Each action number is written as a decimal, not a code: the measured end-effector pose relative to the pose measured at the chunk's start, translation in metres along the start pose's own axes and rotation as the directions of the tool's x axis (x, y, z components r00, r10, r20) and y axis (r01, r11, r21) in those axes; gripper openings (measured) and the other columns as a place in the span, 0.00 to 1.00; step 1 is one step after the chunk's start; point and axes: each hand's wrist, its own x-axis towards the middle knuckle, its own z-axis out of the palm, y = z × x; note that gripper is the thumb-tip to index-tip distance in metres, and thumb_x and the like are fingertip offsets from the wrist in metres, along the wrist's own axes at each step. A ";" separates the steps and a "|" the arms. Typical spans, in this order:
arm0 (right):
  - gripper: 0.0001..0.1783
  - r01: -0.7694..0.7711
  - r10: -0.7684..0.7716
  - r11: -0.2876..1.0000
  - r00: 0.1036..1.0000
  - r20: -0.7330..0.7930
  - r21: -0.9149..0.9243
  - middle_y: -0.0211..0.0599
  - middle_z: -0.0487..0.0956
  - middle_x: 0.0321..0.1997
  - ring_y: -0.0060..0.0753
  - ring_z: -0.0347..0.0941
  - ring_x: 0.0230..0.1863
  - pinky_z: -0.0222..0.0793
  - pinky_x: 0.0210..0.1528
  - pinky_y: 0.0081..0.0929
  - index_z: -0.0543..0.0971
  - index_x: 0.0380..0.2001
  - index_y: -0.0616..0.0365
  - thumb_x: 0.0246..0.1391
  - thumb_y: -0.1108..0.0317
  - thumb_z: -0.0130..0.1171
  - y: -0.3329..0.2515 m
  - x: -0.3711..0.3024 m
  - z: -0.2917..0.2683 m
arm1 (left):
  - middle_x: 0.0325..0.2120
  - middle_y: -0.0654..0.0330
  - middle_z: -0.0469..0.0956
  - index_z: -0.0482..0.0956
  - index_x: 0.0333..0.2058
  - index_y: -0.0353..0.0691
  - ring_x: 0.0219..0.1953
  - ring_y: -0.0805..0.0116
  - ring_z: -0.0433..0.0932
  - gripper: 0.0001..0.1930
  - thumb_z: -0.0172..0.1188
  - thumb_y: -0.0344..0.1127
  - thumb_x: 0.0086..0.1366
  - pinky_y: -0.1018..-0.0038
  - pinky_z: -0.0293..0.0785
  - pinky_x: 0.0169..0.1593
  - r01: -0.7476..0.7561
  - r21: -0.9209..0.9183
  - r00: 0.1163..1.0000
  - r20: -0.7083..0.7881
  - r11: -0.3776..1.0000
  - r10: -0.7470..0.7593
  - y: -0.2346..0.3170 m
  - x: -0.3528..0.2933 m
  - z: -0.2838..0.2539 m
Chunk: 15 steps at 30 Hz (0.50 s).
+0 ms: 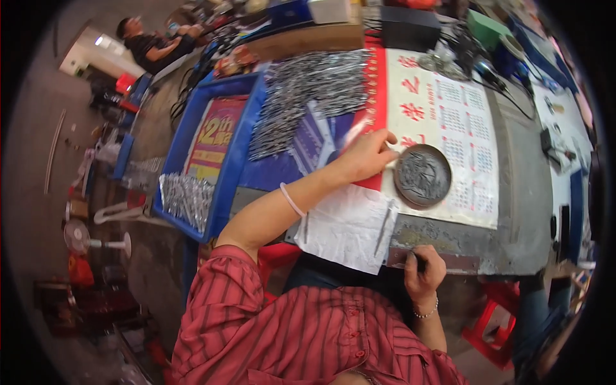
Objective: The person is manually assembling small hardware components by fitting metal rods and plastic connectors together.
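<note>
my left hand beside the round bowl, my right hand curled below it

my left hand [372, 154] is just left of the bowl [450, 171], its fingers bent and a narrow gap showing between thumb and finger; i cannot tell whether anything is pinched there. my right hand [425, 269] is below the bowl, at the near edge of the table [523, 192], curled narrow like a loose fist. something dark shows inside the curl, but i cannot tell what it is or whether i grip it.

the bowl sits on the pale calendar sheet [475, 160], with a pile of dark grey pieces [423, 176] in it. below and left of the bowl, a white cloth [343, 234] hangs over the table edge, a thin metal rod [386, 220] lying on it. left of the bowl, past my forearm, a purple sheet [269, 172] lies on the table; up and left, a wide spread of thin silver pieces [314, 83] covers part of it. further left of the bowl stands a blue tray [239, 154] holding a printed sheet [218, 138] and more silver strips [186, 200] at its near end.

beyond the bowl are a black box [410, 28] and a green box [486, 31]. a red stool [491, 327] is on the floor, below and right of the bowl. far up and left of it, another person [154, 48] sits.
</note>
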 end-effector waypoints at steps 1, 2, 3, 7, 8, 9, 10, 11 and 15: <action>0.08 0.005 -0.005 1.000 1.000 0.003 0.004 0.43 0.73 0.22 0.43 0.70 0.21 0.65 0.23 0.31 0.71 0.28 0.62 0.43 0.81 0.57 0.000 -0.001 0.002 | 0.30 0.51 0.79 0.74 0.42 0.33 0.33 0.60 0.79 0.16 0.60 0.36 0.58 0.68 0.74 0.38 0.011 0.056 0.999 -0.054 0.998 -0.008 0.003 -0.016 -0.008; 0.07 0.013 -0.013 1.000 1.000 0.005 0.009 0.43 0.73 0.23 0.43 0.70 0.21 0.65 0.24 0.31 0.72 0.28 0.62 0.43 0.82 0.57 0.000 -0.002 0.004 | 0.32 0.51 0.79 0.74 0.42 0.34 0.33 0.58 0.79 0.15 0.59 0.36 0.58 0.68 0.74 0.37 -0.021 0.141 0.996 -0.087 0.990 0.033 0.023 -0.040 -0.022; 0.06 -0.034 0.034 0.999 0.999 0.007 0.016 0.44 0.73 0.23 0.44 0.70 0.22 0.66 0.25 0.32 0.72 0.29 0.63 0.45 0.81 0.56 0.000 -0.006 0.005 | 0.29 0.55 0.77 0.75 0.42 0.35 0.26 0.69 0.76 0.12 0.59 0.33 0.61 0.71 0.72 0.32 -0.072 0.089 0.987 -0.136 0.993 0.084 0.023 -0.062 -0.028; 0.04 -0.214 0.214 0.977 0.977 -0.012 -0.002 0.41 0.74 0.28 0.35 0.70 0.29 0.67 0.36 0.28 0.72 0.33 0.65 0.53 0.77 0.52 0.001 -0.021 -0.007 | 0.29 0.55 0.76 0.75 0.40 0.35 0.33 0.63 0.76 0.10 0.59 0.30 0.59 0.72 0.72 0.34 -0.109 0.191 0.959 -0.240 0.976 0.154 0.044 -0.165 -0.063; 0.04 -0.188 0.188 0.982 0.982 0.002 -0.010 0.38 0.73 0.29 0.32 0.70 0.29 0.67 0.36 0.26 0.72 0.34 0.65 0.55 0.76 0.51 0.004 -0.021 -0.011 | 0.30 0.55 0.76 0.76 0.38 0.34 0.35 0.64 0.76 0.09 0.59 0.28 0.59 0.73 0.71 0.34 -0.042 0.164 0.945 -0.313 0.986 0.093 0.042 -0.190 -0.072; 0.04 -0.284 0.284 0.956 0.959 0.009 0.081 0.37 0.73 0.32 0.29 0.69 0.30 0.66 0.35 0.24 0.72 0.34 0.64 0.56 0.76 0.50 -0.001 -0.020 -0.011 | 0.30 0.55 0.76 0.76 0.37 0.34 0.34 0.64 0.76 0.08 0.58 0.28 0.58 0.73 0.71 0.35 0.005 0.252 0.905 -0.413 0.968 0.103 0.036 -0.214 -0.086; 0.04 -0.340 0.343 0.929 0.939 0.004 0.147 0.37 0.73 0.33 0.27 0.69 0.30 0.66 0.35 0.23 0.72 0.34 0.64 0.57 0.76 0.49 0.009 -0.025 -0.014 | 0.30 0.54 0.76 0.77 0.36 0.34 0.34 0.63 0.76 0.07 0.58 0.27 0.58 0.73 0.71 0.35 0.058 0.332 0.858 -0.499 0.941 0.123 0.031 -0.237 -0.100; 0.03 -0.404 0.409 0.899 0.912 0.006 0.170 0.38 0.73 0.32 0.28 0.70 0.30 0.67 0.35 0.24 0.72 0.34 0.65 0.56 0.77 0.50 0.008 -0.025 -0.015 | 0.31 0.55 0.77 0.78 0.34 0.34 0.33 0.63 0.77 0.06 0.58 0.26 0.58 0.73 0.71 0.37 0.179 0.268 0.803 -0.596 0.947 0.017 0.030 -0.256 -0.114; 0.03 -0.338 0.336 0.941 0.920 0.202 -0.027 0.31 0.69 0.25 0.20 0.64 0.26 0.61 0.29 0.19 0.69 0.30 0.64 0.58 0.76 0.51 -0.036 0.009 -0.009 | 0.30 0.59 0.77 0.78 0.37 0.34 0.29 0.74 0.76 0.07 0.58 0.26 0.59 0.79 0.72 0.34 0.394 0.294 0.594 -0.804 0.871 0.002 0.000 -0.302 -0.161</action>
